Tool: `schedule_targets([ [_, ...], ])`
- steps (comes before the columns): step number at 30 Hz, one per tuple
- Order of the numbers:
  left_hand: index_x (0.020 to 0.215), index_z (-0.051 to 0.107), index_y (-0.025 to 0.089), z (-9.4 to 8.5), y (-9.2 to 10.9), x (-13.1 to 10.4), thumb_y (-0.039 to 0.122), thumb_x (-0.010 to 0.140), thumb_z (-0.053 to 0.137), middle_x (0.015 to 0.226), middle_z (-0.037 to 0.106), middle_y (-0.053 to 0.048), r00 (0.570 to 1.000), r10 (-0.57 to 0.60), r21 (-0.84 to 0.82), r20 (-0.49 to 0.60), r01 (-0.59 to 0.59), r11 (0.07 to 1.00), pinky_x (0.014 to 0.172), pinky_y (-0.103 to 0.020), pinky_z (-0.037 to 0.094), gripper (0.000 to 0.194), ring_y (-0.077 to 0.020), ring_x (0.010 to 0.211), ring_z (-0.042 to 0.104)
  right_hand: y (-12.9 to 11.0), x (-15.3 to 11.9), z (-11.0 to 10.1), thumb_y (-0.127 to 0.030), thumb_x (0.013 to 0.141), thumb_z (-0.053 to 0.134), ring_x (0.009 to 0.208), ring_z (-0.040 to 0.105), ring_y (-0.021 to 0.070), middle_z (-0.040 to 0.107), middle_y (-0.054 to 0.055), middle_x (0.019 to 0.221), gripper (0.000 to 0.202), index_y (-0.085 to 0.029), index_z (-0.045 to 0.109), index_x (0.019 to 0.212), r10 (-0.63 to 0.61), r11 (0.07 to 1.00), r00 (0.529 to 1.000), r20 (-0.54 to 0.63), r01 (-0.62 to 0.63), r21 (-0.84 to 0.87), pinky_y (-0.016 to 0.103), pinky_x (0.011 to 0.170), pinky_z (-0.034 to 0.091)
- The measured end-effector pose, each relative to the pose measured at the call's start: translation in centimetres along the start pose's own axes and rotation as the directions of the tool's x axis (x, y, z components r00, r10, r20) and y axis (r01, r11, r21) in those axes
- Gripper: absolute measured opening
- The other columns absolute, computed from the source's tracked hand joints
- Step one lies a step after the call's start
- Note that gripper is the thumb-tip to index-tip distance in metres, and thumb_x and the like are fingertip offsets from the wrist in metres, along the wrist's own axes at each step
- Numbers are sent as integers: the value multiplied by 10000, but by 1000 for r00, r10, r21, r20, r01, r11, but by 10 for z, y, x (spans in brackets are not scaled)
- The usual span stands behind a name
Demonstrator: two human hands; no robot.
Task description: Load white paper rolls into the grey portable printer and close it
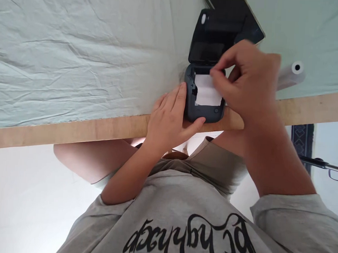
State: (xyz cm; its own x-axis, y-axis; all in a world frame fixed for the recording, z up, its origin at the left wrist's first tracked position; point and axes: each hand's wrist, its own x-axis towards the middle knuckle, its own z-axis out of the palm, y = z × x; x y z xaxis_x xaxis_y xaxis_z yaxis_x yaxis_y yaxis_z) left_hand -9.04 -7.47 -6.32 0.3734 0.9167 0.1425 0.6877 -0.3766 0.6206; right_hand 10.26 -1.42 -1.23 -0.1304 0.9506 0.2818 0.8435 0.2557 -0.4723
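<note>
A small dark label-type printer point(204, 115) lies at the table's front edge with its lid point(210, 35) swung up and back. White paper point(206, 91) fills its open compartment. My left hand point(169, 111) rests along the printer's left side and lower corner, fingers stretched out and the thumb at its front. Over the compartment's upper right, my right hand point(244, 77) pinches with thumb and forefinger at the paper's upper edge. A bit of white shows behind these fingers, and the right hand is slightly blurred.
A white paper roll point(290, 74) with a dark core lies right of my right hand. Behind the lid is a black flat book-like object point(243, 14). Pale wrinkled cloth point(90, 56) covers the table up to its bare wooden edge point(73, 131).
</note>
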Motion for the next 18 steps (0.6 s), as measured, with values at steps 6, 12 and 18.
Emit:
schedule_targets([
  [6, 1528, 372, 102, 2, -3, -1, 681, 951, 497, 1501, 528, -242, 1000, 23, -28, -1, -23, 999, 1203, -507, 355, 828, -381, 1415, 504, 7, 33, -10, -215, 674, 871, 747, 621, 174, 692, -79, 810, 382, -385, 666, 948, 69, 991, 851, 521, 4, -137, 429, 805, 554],
  [12, 1519, 396, 120, 4, -4, -1, 684, 993, 390, 1526, 516, -226, 998, 42, -53, -36, -44, 998, 1188, -510, 358, 771, -364, 1409, 508, -2, 36, -28, -14, 482, 887, 559, 398, 69, 613, -93, 638, 427, -283, 683, 744, 36, 997, 882, 471, -66, 48, 267, 598, 421],
  [18, 1496, 454, 195, -5, -3, -3, 608, 1061, 76, 1539, 533, -133, 999, 3, -160, -36, -9, 987, 1188, -429, 366, 710, -261, 1424, 507, 20, -12, -19, -287, 558, 595, 457, 411, 67, 555, -51, 715, 393, -251, 619, 949, 352, 511, 936, -3, -189, 839, 225, 357, 182],
])
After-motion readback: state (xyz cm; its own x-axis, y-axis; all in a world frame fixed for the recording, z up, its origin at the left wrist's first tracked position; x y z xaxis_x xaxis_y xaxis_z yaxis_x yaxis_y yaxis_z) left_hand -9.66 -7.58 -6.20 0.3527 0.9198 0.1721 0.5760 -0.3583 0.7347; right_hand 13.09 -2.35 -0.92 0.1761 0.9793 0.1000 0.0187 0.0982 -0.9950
